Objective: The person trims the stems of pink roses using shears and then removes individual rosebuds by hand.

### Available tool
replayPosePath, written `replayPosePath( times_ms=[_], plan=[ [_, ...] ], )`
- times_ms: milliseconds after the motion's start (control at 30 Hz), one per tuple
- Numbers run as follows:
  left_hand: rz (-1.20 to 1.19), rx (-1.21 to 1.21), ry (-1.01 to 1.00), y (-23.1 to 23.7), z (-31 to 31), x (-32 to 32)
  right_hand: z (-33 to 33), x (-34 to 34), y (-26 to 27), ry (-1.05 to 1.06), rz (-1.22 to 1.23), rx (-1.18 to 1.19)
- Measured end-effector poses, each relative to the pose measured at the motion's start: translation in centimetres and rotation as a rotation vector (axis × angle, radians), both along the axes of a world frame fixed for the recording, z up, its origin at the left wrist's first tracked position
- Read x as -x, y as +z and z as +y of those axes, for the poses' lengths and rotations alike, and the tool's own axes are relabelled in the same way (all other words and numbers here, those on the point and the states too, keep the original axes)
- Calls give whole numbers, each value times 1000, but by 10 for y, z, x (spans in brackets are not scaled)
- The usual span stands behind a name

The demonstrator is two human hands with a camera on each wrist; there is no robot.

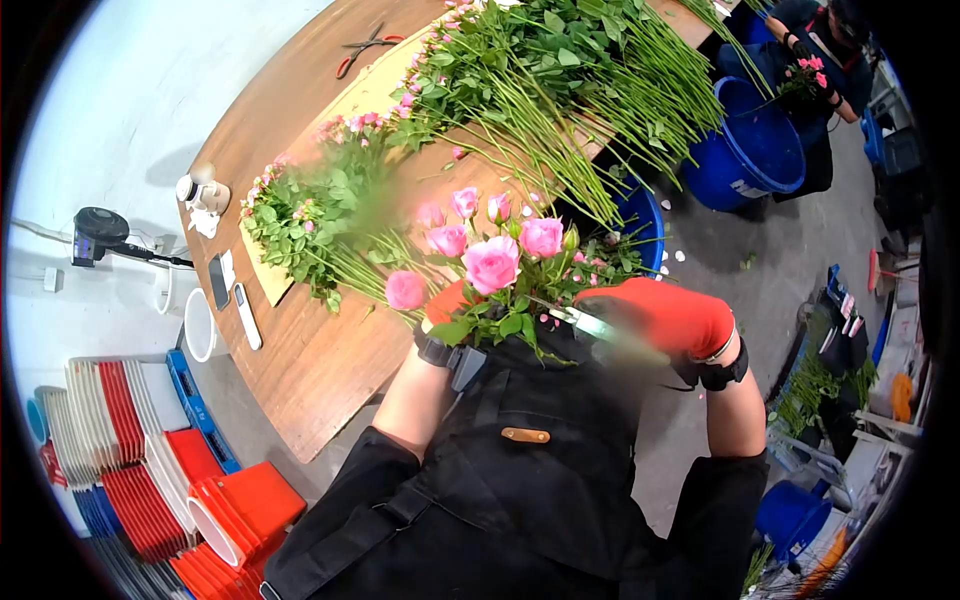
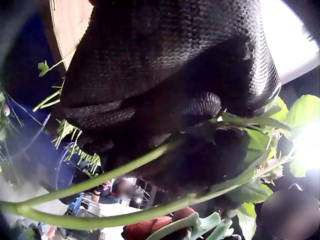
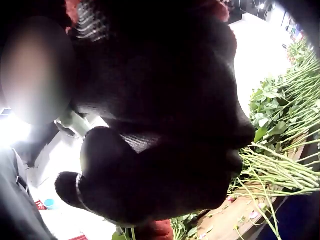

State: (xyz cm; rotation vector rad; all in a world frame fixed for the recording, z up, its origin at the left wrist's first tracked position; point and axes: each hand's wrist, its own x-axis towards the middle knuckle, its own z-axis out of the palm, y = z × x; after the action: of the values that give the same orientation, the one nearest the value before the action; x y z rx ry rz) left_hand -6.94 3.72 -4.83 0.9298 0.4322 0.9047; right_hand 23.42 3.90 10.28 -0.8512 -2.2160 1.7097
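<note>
Pink roses (image 1: pixel 492 264) with green leaves stand upright in front of the black apron in the head view. My left hand (image 1: pixel 447 303), in a red and black glove, is mostly behind the blooms. In the left wrist view its black glove (image 2: pixel 165 65) curls round green stems (image 2: pixel 100 220). My right hand (image 1: pixel 660 315) grips pale-handled cutters (image 1: pixel 585 322), whose blades point at the leaves below the roses. Dark glove fingers (image 3: pixel 165 165) fill the right wrist view and hide most of the tool.
Bundles of long-stemmed roses (image 1: pixel 540 90) cover the wooden table (image 1: pixel 290 375), with red-handled pliers (image 1: pixel 362 48) beyond. A phone (image 1: pixel 219 282) and white device (image 1: pixel 247 316) lie left. Blue buckets (image 1: pixel 745 150) stand right, near another person. Red and white crates (image 1: pixel 245 505) are stacked lower left.
</note>
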Motion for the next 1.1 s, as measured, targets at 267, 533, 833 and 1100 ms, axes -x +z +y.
replayPosePath(
  times_ms=[267, 533, 833, 1100],
  plan=[
    [69, -15, 31, 6, 0, 1, 0, -3, 9, -12, -18, -65],
    [136, -44, 48, 3, 2, -1, -1, -1, 2, -42, -75, -178],
    [190, -86, 85, 1, 1, 1, -33, -23, -40, -251, 174, 443],
    [237, -113, 103, 3, -2, 1, -46, -19, -56, -259, 426, 746]
  ],
)
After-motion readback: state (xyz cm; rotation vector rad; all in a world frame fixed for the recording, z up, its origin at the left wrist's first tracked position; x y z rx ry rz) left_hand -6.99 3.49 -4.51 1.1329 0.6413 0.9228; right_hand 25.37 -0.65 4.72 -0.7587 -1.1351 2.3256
